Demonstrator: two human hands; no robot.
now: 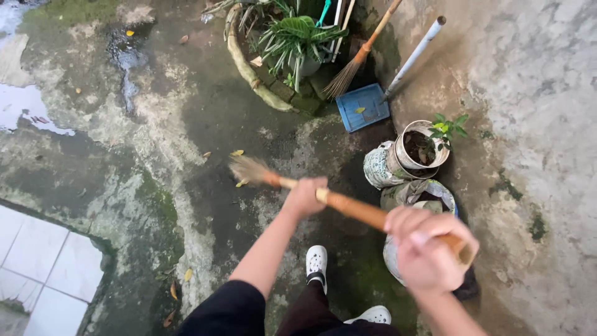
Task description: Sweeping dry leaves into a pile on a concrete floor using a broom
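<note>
Soil-filled pot (421, 145) with seedling at 2 o'clock, left hand (305, 196) and right hand (428, 252) fists closed around broom (348, 205) handle

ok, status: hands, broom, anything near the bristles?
Left hand and right hand both gripping the broom handle. Bristles low over wet concrete floor, blurred. Yellow leaves beside bristles; sack planters close right.

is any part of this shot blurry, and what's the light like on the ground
Head view: the broom bristles are smeared by motion blur, while the left hand and right hand on the wooden handle look slightly soft. Light is flat and even with no hard shadows; the puddle on the wet concrete reflects pale sky. The blue dustpan and potted plant are sharp.
</note>
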